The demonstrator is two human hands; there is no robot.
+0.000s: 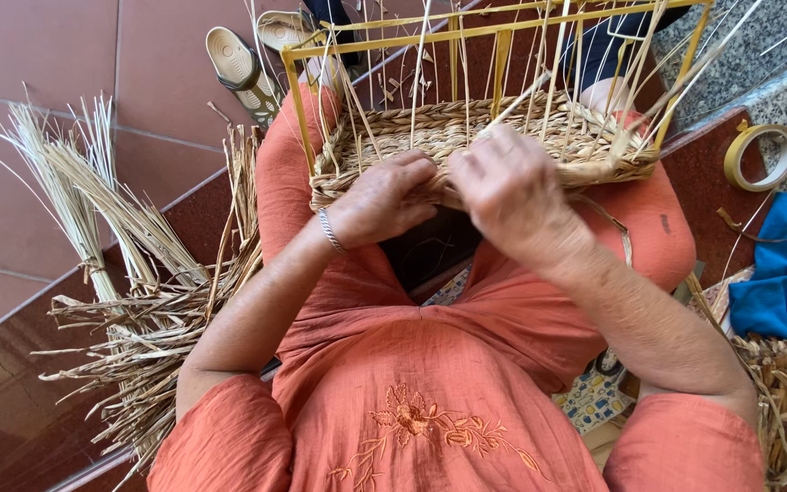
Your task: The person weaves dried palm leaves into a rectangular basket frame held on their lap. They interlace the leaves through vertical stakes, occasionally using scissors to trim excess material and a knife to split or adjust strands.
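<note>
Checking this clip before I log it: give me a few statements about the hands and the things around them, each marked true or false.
1. Both hands work at the near edge of the woven basket. True.
2. The left hand wears a wrist bangle. True.
3. The basket's frame is blue. False: it is yellow.
4. The tape roll lies on the person's lap. False: it lies on the ledge beside the right hand.
5. Loose straw is piled on the person's left. True.

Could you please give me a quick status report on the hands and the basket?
Left hand and right hand both gripping woven basket rim on lap. Yellow frame upright, strands loose. Nothing blocking.
</note>
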